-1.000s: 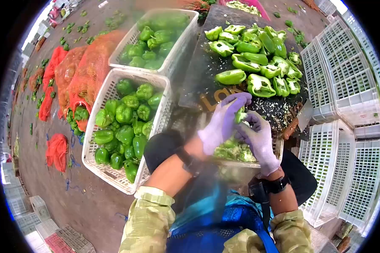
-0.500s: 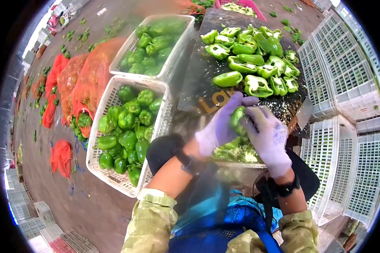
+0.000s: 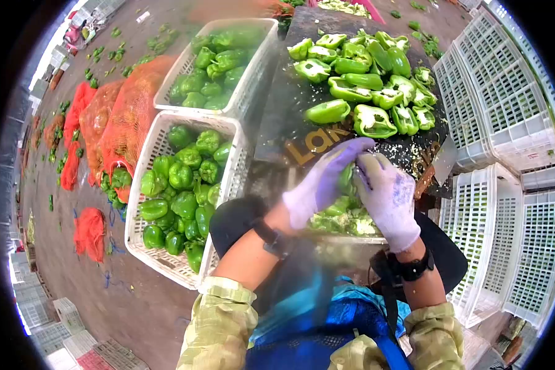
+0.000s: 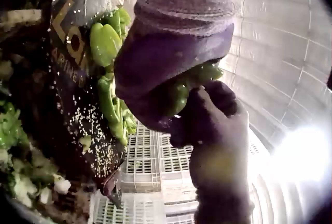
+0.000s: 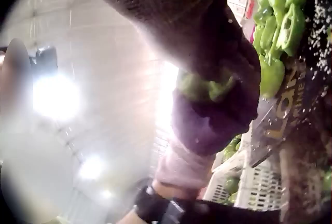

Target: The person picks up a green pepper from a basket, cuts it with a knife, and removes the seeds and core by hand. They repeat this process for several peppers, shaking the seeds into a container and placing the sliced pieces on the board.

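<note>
Green, glossy pepper held between purple-coated, knit-cuffed gloves.

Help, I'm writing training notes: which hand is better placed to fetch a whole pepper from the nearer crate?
The left hand, probably: it is nearer that crate, while the right hand would cross over. The left holds a pepper, though, so needs freeing first.

Bringing right hand higher beside left hand than a second ago, and turning its printed back up toward the head camera. Since half a second ago, hiding more of the pepper behind the fingers, leaving only a narrow green strip showing between both hands.
</note>
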{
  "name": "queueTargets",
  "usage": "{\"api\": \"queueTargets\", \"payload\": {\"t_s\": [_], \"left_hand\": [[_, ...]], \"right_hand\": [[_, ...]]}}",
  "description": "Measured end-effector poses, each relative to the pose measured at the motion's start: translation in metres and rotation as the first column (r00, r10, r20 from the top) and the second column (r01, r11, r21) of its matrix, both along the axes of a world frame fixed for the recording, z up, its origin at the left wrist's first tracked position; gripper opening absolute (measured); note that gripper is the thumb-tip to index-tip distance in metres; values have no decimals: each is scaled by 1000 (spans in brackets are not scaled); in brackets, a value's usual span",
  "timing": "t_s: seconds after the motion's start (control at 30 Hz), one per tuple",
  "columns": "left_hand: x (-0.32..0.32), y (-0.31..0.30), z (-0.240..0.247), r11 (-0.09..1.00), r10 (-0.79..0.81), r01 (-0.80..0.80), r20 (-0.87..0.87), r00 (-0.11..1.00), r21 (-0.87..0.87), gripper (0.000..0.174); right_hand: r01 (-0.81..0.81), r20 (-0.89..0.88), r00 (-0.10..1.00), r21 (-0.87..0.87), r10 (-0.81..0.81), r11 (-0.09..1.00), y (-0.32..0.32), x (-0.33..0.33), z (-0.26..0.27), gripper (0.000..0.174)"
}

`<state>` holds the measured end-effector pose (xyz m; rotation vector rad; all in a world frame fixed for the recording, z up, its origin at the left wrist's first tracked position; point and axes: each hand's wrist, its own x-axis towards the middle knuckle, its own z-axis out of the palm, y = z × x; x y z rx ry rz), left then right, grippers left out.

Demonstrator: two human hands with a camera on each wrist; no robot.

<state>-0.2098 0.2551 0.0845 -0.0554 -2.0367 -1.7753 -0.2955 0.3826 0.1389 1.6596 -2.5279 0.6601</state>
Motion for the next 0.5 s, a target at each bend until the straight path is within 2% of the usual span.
{"api": "queueTargets", "payload": {"t_s": [0.03, 0.07, 0.1, 0.13, 0.17, 0.2, 0.23, 0.3, 0.33, 0.37, 0.43, 0.47, 0.5], "left_hand": [[1, -1, 2, 972, -78, 67, 43, 996, 225, 71], [3, -2, 4, 889, -142, 96, 69, 987, 447, 69], [2, -6, 7, 667, -235, 127, 45, 971, 734, 66], [3, -7, 5, 613, -213, 143, -11, 977, 777, 63], [3, -8, 3, 557, -189, 164, -68, 980, 814, 60], [1, -6, -1, 733, -80, 161, -150, 985, 661, 56], [-1, -4, -3, 768, -48, 133, -150, 987, 627, 51], [-5, 1, 1, 828, 18, 69, -150, 989, 556, 43], [-5, 2, 9, 777, 16, 12, -38, 999, 629, 41], [-4, 3, 15, 721, 9, -59, 76, 997, 690, 39], [-1, 3, 13, 893, 80, -26, -102, 992, 450, 47], [-2, 3, 14, 822, 48, -17, -40, 998, 569, 49], [-2, 4, 20, 732, 7, -17, 18, 1000, 681, 52]], "right_hand": [[-26, -33, 999, 32, 27, 999, -3, -2, -3, 22], [28, 402, 916, -82, 7, 996, -2, -4, -6, 18], [122, 757, 652, -158, 41, 980, -2, -5, -7, 15], [331, 958, 284, -126, 28, 935, 0, -3, 4, 15], [379, 974, 214, -155, 77, 912, 7, -9, 2, 20], [336, 976, 216, -66, -8, 939, 8, -8, 8, 21], [297, 971, 222, 24, -94, 955, 9, -6, 14, 22], [188, 953, 272, 79, -129, 979, 2, 2, 7, 28], [153, 978, 191, 54, -83, 987, -4, 6, 14, 27], [185, 992, 125, 5, -28, 983, -5, 3, 10, 26], [254, 996, -15, -78, 84, 964, -7, 0, -4, 25], [259, 987, 37, -160, 155, 953, -7, 5, -9, 23], [245, 991, 8, -130, 132, 961, -7, 6, -8, 24]]}}
